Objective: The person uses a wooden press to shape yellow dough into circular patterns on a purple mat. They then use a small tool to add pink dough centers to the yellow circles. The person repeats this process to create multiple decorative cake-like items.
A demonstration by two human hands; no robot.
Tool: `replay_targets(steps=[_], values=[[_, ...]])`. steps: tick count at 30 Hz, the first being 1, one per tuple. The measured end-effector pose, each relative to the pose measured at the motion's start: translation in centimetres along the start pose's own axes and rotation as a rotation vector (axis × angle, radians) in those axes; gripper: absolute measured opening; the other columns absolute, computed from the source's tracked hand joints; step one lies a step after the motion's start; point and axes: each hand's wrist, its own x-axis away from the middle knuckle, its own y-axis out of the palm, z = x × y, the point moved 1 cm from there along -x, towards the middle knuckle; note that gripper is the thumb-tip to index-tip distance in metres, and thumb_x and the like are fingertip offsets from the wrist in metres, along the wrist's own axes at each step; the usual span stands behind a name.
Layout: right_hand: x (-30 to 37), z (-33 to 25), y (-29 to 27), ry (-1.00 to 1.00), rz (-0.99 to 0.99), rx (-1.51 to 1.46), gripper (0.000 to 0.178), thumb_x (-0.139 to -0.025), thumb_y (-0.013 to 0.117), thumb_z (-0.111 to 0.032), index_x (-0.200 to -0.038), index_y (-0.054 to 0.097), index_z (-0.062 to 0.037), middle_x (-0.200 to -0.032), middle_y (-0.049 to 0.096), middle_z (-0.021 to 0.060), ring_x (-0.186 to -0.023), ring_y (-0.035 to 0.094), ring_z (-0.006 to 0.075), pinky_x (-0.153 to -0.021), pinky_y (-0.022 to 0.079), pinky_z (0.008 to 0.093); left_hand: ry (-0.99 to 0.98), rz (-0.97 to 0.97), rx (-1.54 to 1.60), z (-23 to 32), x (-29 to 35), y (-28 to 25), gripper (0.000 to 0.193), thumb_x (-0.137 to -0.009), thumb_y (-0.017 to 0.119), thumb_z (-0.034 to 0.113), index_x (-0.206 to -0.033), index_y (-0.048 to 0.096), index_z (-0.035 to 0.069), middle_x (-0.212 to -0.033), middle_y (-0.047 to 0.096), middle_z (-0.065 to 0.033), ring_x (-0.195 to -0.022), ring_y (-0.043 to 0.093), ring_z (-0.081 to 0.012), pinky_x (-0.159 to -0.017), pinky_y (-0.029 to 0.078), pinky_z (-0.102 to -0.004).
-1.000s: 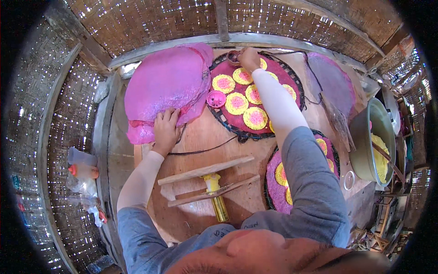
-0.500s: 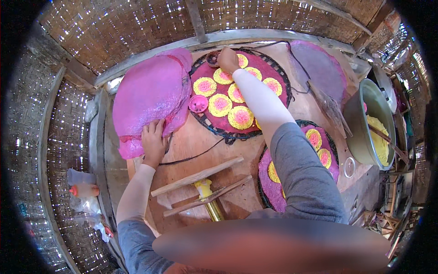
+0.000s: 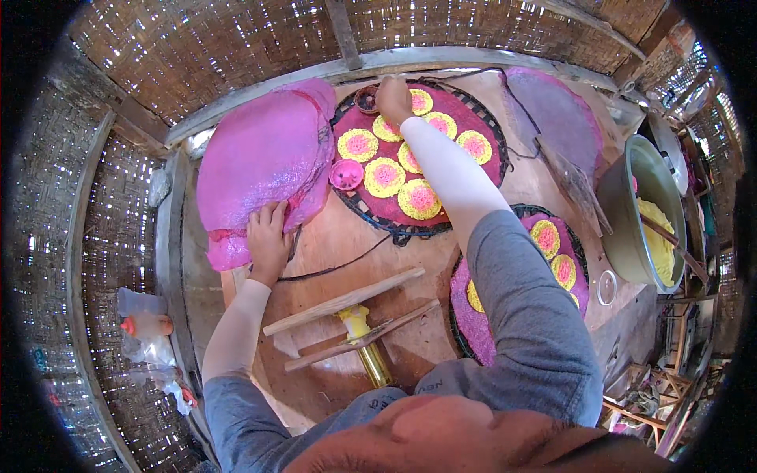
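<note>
Right hand (image 3: 393, 98): we see its back above the far part of a dark-rimmed round tray (image 3: 418, 231), beside a small dark bowl (image 3: 367, 99); fingers hidden, grip not determinable. Left hand (image 3: 268, 236): fingers unclenched, slightly spread, laid on the near edge of glossy pink sheets (image 3: 260, 158). We judge the step in hand to be work at the bowl; the next move calls for keeping the wrist clear of the discs. Nearer us than the right fingers: yellow, pink-centred discs (image 3: 419, 199), flat, coarse-textured, on magenta lining (image 3: 382, 211). Farther toward us, wooden bars (image 3: 343, 301) and a brass-coloured tube (image 3: 374, 366).
</note>
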Motion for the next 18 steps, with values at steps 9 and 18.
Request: replay_targets(steps=[9, 18], values=[[0.4, -0.58, -0.27, 0.018, 0.082, -0.005, 0.017, -0.078, 0.053, -0.014, -0.075, 0.064, -0.0022, -0.078, 0.062, 0.0218, -0.076, 0.061, 0.0385, -0.069, 0.049, 0.046, -0.013, -0.009, -0.007, 0.03, 0.03, -0.14, 0.056, -0.064, 0.069, 0.01, -0.117, 0.052, 0.009, -0.108, 0.051, -0.0081, -0.095, 0.047, -0.0291, -0.082, 0.039, -0.0406], [0.43, -0.47, -0.3, -0.003, 0.141, -0.063, 0.014, -0.076, 0.055, -0.012, -0.076, 0.064, -0.0014, -0.079, 0.062, 0.0218, -0.075, 0.061, 0.0381, -0.068, 0.049, 0.0453, -0.004, 0.002, -0.02, -0.11, 0.06, 0.07, 0.057, -0.063, 0.069, 0.01, -0.117, 0.051, 0.009, -0.107, 0.051, -0.0082, -0.095, 0.047, -0.0294, -0.082, 0.039, -0.0405]])
